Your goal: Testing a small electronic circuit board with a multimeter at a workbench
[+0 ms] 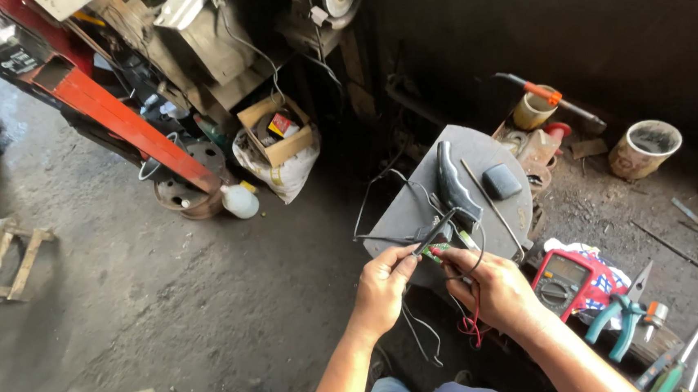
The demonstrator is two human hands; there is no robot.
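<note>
Matt grey metal table (pixel 415 208), scuffed and dull. On it a glossy black moulded plastic handle (pixel 453 185). Red plastic-cased multimeter (pixel 569 280) lower right, shiny. Rough, stained grey concrete floor (pixel 151 292). Worn brown cardboard box (pixel 279 129) upper centre.

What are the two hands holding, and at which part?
Both the left hand and the right hand pinch a small green circuit board at its edges; thin wires hang from it.

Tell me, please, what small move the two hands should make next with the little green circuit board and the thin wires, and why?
Probably steady the small green circuit board before anything else. The left hand pinches it at the edge, the right hand holds thin black and red wires against it, and both hover unsupported above the grey metal work surface. Resting the wrists there would likely hold the contact firm.
</note>
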